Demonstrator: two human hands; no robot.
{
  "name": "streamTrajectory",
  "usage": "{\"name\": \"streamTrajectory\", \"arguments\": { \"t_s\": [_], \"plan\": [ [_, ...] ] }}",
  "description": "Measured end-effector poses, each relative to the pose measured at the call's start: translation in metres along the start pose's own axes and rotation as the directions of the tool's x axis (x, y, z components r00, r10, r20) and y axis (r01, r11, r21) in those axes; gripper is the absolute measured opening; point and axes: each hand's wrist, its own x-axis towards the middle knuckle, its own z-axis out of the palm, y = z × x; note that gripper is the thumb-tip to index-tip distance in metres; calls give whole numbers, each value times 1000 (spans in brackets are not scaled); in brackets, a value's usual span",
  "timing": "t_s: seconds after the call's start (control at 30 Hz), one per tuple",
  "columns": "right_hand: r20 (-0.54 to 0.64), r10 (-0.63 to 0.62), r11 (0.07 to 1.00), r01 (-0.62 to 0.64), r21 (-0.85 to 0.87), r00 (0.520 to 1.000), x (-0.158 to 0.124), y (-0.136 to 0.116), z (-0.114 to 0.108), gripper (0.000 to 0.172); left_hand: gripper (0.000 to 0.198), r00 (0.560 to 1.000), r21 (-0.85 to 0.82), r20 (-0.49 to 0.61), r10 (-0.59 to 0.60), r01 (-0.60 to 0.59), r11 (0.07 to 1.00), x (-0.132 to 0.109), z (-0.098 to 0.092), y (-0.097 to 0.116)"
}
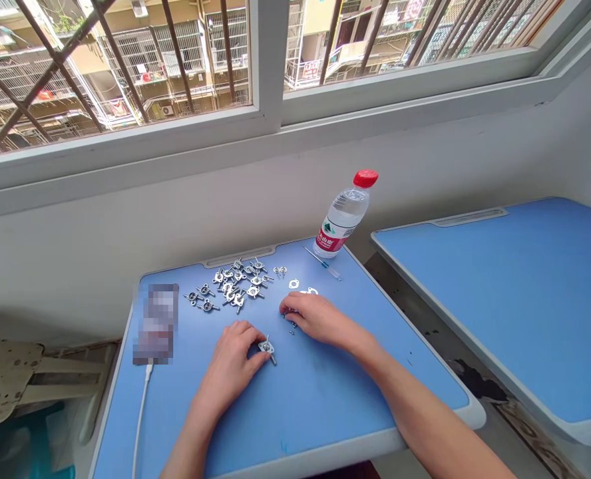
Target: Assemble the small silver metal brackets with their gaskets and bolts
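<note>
Our left hand is resting on the desk with its fingers curled, the fingertips touching a small silver metal bracket with a protruding screw, though we cannot tell whether they are gripping it. Our right hand is curving downward, its fingers closed toward tiny silver metal pieces just beside the fingertips; we cannot tell whether they are holding anything. Both hands are lying on a blue round-cornered desk, with a scattered cluster of silver metal brackets and pale metal rings ahead of them. A slim blue-handled screwdriver is lying beside a clear plastic water bottle with a red cap, a white cable is running from a pixelated rectangle, and a second blue desk is standing to our right.
</note>
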Motion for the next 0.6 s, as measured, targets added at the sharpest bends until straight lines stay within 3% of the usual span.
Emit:
{"name": "streamTrajectory", "arguments": {
  "t_s": [0.4, 0.6],
  "plan": [
    [10, 9, 998, -8, -68, 1000, 1, -4, 3, 21, 12, 999, -30, 40, -33, 34, 999, 1, -1, 2],
    [-74, -57, 992, 64, 108, 996, -4, -3, 2, 16, 9, 999, -5, 25, -34, 34, 999, 1, 2, 2]
  ]
}}
